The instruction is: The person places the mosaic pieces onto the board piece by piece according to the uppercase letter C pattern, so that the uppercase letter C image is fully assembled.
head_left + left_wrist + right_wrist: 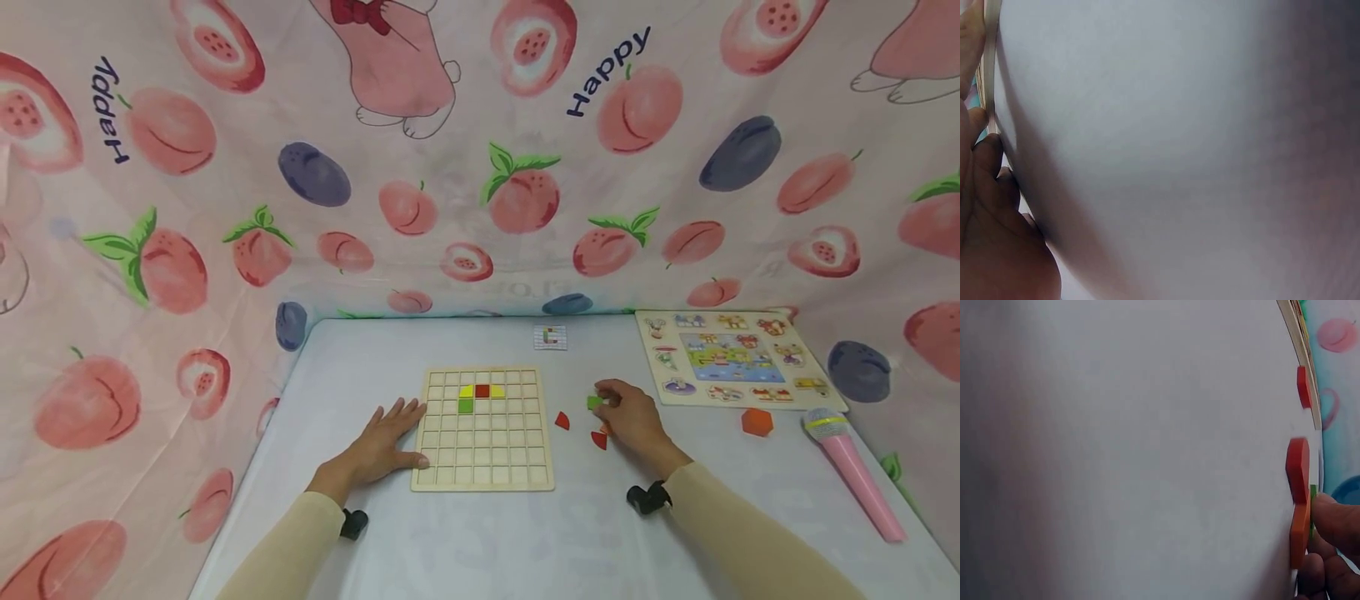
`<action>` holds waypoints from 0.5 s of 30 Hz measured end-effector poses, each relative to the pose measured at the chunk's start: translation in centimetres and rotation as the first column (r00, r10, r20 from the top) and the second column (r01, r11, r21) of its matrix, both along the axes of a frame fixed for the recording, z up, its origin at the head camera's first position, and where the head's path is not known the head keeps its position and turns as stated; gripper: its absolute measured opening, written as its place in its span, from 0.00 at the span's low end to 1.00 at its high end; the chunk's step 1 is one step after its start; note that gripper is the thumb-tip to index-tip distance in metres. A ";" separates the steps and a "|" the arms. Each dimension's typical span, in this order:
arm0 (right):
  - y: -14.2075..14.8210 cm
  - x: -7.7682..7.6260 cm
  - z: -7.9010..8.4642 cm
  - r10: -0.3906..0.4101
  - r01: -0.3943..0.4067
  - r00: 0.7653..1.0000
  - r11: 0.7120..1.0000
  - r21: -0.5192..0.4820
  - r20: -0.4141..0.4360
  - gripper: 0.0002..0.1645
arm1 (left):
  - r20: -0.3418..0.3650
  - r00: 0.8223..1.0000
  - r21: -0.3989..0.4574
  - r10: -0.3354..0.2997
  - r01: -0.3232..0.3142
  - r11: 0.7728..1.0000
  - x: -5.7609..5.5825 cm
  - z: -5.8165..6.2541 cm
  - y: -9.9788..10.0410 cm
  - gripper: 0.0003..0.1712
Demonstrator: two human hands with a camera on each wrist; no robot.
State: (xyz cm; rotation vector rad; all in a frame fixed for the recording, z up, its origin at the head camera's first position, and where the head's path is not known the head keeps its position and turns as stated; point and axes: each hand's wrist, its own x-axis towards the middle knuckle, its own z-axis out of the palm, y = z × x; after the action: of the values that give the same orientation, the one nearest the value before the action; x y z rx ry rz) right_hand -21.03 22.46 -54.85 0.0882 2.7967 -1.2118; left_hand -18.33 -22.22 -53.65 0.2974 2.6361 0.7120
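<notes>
My left hand (378,446) lies with spread fingers along the left edge of a wooden grid board (483,479), its thumb touching the lower left rim. In the board's upper cells sit a red square (482,391), two yellow pieces (497,392) on either side of it, and a green square (466,407). To the board's right, my right hand (633,421) pinches a green piece (594,402) between thumb and fingers. Close by the thumb lie a red piece (1298,469) and an orange piece (1299,534). Another red piece (562,421) is nearer the board.
A small card (550,337) with a coloured pattern lies behind the board. At the right are a picture puzzle board (671,362), an orange block (757,422) and a pink toy microphone (862,479). A fruit-print cloth (450,217) hangs at the back.
</notes>
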 end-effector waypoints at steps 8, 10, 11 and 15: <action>1.1 0.0 -0.2 0.030 -0.030 1.000 0.999 0.026 0.009 0.26 | -0.013 1.000 0.010 -0.007 0.007 1.000 -0.1 -0.2 -0.2 0.62; 1.1 -0.1 -0.3 0.032 -0.032 0.999 0.999 0.037 0.011 0.24 | -0.014 1.000 0.011 -0.008 0.008 1.000 -0.1 -0.2 -0.2 0.62; 1.1 -0.2 -0.4 0.030 -0.031 0.999 0.999 0.042 0.016 0.23 | -0.013 1.000 0.011 -0.006 0.007 1.000 -0.1 -0.2 -0.2 0.62; 0.9 -0.4 -0.5 0.020 -0.021 1.000 0.999 0.050 0.023 0.20 | -0.011 1.000 0.011 -0.001 0.001 1.000 0.0 -0.2 -0.2 0.62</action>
State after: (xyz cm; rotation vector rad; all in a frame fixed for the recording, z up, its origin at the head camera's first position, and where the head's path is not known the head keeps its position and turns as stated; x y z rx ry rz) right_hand -21.46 23.41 -55.36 0.0757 2.8021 -1.1296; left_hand -18.35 -22.38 -53.85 0.3065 2.6429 0.7274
